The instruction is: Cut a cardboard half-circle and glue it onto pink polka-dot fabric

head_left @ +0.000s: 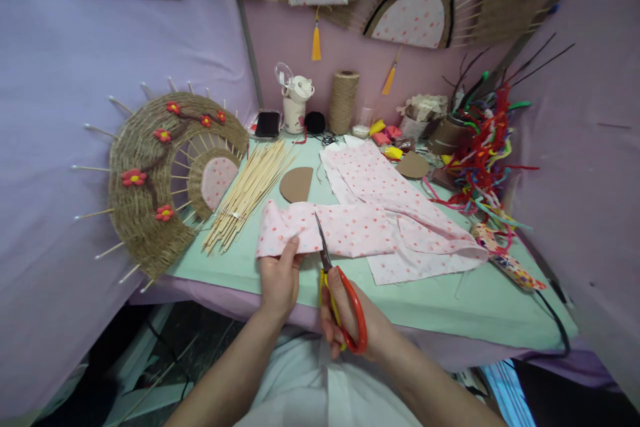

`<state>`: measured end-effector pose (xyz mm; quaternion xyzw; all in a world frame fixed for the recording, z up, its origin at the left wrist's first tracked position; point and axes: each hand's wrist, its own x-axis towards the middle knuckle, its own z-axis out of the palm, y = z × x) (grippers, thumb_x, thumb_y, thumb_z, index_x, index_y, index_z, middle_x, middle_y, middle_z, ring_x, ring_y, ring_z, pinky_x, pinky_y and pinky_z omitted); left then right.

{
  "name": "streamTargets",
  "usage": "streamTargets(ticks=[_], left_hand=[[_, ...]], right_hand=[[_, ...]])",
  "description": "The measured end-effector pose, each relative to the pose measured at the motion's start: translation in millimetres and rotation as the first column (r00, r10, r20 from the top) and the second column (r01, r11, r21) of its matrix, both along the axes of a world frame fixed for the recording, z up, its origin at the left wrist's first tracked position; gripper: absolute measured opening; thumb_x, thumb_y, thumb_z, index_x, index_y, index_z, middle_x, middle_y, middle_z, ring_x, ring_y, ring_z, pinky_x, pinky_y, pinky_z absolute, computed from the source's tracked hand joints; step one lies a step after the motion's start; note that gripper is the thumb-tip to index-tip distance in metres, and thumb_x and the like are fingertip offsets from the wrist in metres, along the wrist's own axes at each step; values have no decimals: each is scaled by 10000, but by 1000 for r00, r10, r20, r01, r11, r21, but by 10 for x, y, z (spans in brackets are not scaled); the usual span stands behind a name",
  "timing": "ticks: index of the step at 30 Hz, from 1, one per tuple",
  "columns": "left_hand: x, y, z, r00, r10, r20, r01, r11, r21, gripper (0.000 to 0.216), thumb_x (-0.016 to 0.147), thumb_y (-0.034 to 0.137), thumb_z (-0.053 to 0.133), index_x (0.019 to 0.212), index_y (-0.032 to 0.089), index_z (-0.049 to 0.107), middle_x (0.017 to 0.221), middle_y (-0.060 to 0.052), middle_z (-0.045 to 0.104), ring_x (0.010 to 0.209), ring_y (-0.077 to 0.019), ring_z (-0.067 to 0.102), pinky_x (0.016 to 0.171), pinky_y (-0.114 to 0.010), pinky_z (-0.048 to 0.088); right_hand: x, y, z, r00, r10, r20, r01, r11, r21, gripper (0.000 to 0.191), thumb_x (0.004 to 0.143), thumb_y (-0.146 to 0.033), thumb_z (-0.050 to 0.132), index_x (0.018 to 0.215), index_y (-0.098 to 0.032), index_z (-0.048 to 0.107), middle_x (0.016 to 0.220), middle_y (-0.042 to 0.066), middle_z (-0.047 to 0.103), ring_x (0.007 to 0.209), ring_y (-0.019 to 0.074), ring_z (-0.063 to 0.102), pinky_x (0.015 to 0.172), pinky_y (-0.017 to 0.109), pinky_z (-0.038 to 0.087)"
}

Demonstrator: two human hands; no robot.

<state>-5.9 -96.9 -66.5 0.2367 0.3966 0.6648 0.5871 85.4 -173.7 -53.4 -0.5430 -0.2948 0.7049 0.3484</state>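
A strip of pink fabric (360, 227) with red dots stretches across the front of the table. My left hand (279, 280) pinches its lower left edge, thumb on top and fingers underneath. In my right hand (345, 310) is a pair of scissors (357, 313) with red and yellow handles. The blades point away from me, and the fabric's lower edge lies between them, a little right of my left hand. Beyond the strip, a larger folded piece of the same dotted cloth (380, 180) spreads toward the right. A cardboard half-circle (297, 185) lies just behind the strip.
Bundled wooden sticks (250, 197) and a twine-wrapped fan (150, 180) with red flowers are at left. A twine spool (344, 102), a white cup (294, 113) and a phone (268, 124) stand at the back. Colourful pipe cleaners (487, 147) and a patterned glue gun (507, 260) occupy the right.
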Motion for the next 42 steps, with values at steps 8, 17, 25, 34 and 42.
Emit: streamTargets(ticks=[8,17,25,34,42], left_hand=[[-4,-2,-6,1000,0,-7,0,1000,-16,569,669,236,812,1210,214,636,1118,-102,719,1046,-234,676,870,-316,557],[-17,-8,11,1000,-16,4,16,1000,5,604,670,246,812,1242,217,620,1175,-113,696,1044,-226,674,749,-242,564],[-29,-13,-8,1000,-31,3,31,999,14,609,681,262,805,1257,225,609,1147,-106,708,990,-217,691,742,-245,559],[-31,-5,-25,1000,-24,-2,24,1000,15,577,681,259,805,1227,217,626,1115,-102,719,956,-206,695,718,-238,559],[-37,-17,-1,999,-37,10,37,999,24,586,683,263,804,1239,221,623,1136,-103,711,954,-204,693,694,-227,556]], right_hand=[[17,24,97,999,-8,-36,9,999,31,705,750,-882,289,764,-198,456,425,-56,498,313,56,348,343,199,436],[44,197,101,998,19,-68,-17,999,32,712,762,-878,249,786,-197,456,508,-13,581,329,59,370,363,218,456],[72,225,106,999,39,34,-41,998,48,712,744,-878,323,671,-193,503,391,-30,484,315,77,365,377,248,483],[116,213,27,992,78,97,-82,996,37,722,769,-870,265,619,-204,498,385,-28,475,307,84,367,363,237,459],[110,291,182,997,73,27,-74,996,57,668,816,-831,251,757,-202,466,497,-2,588,344,74,388,393,230,465]])
